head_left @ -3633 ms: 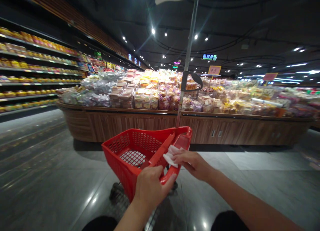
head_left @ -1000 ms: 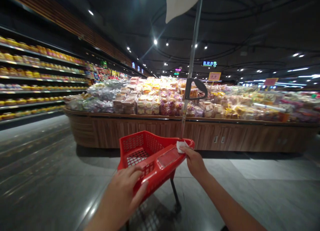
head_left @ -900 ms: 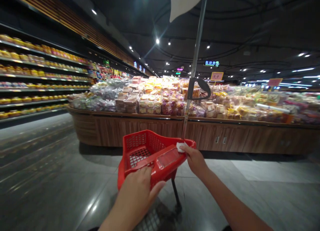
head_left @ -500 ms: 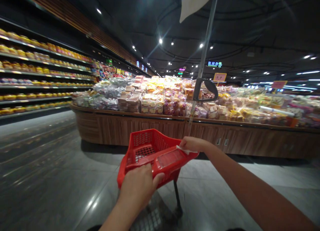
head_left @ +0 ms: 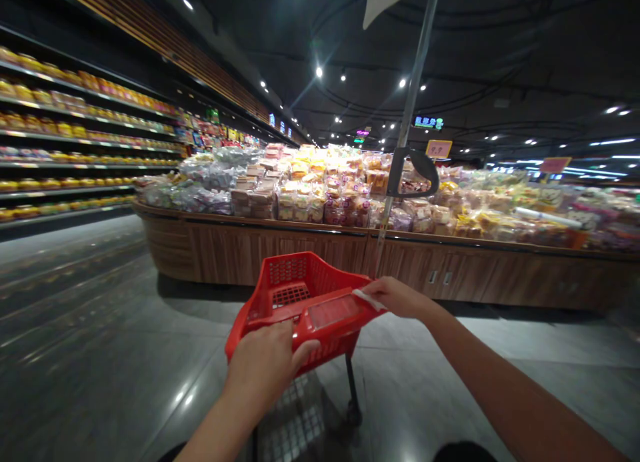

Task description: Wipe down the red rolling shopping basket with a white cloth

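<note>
A red plastic shopping cart basket (head_left: 295, 295) stands in front of me on a dark frame. My left hand (head_left: 265, 365) is closed round the near left end of its red handle bar (head_left: 330, 312). My right hand (head_left: 397, 297) presses a small white cloth (head_left: 367, 299) flat against the right end of that bar, fingers curled over it. A grey metal pole (head_left: 407, 122) rises from the cart's right side with a white flag at the top and a black loop partway up.
A long wooden display island (head_left: 310, 252) piled with packaged baked goods runs across the view just beyond the cart. Stocked shelves (head_left: 65, 142) line the left wall. Glossy grey floor tiles (head_left: 100, 355) stretch to the left and right.
My right hand with the cloth has slid from the handle's middle out to its right end. The cart has turned and tilted, and my left hand has shifted along the left of the bar.
</note>
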A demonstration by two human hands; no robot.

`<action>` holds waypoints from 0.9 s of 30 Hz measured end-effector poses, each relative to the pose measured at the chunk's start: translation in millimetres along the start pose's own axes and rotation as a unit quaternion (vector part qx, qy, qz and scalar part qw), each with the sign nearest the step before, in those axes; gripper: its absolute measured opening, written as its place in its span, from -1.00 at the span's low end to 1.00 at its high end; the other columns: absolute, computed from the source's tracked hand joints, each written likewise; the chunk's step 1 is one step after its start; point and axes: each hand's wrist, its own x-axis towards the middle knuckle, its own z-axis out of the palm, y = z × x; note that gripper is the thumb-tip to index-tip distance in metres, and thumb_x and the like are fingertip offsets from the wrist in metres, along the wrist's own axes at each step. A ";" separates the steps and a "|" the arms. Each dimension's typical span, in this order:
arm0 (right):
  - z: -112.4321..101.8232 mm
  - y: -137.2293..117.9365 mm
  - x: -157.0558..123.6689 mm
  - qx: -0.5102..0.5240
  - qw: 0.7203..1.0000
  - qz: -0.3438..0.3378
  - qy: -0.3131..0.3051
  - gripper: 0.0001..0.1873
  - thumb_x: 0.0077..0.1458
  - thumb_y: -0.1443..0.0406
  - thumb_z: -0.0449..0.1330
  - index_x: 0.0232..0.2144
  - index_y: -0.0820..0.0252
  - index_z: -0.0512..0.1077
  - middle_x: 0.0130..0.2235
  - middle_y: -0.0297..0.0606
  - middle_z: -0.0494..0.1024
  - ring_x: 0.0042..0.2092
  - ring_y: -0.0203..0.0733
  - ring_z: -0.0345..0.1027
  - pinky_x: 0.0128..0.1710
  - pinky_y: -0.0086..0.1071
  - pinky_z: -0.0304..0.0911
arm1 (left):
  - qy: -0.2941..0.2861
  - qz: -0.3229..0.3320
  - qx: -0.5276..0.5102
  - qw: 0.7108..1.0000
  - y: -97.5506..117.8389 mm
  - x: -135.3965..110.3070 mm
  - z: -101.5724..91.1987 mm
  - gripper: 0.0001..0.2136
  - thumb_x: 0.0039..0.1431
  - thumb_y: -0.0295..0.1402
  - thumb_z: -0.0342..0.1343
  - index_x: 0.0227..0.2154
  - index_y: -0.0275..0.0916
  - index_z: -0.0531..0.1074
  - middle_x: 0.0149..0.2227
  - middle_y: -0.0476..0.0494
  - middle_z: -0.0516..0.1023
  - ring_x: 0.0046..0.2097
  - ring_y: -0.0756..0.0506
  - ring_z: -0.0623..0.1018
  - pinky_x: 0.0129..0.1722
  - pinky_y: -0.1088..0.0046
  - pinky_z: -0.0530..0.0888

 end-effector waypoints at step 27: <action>137.4 12.7 -7.5 0.033 0.862 0.051 0.503 -0.48 0.16 0.43 -0.18 0.16 0.25 0.16 0.17 -0.10 0.24 0.20 -0.13 0.05 0.16 -0.11 0.05 | 0.023 0.009 0.051 0.998 12.6 -10.6 -8.8 -0.56 0.18 -0.06 -0.16 -0.18 -0.33 0.40 -0.30 -0.30 0.56 -0.25 -0.27 0.55 -0.29 0.23 0.42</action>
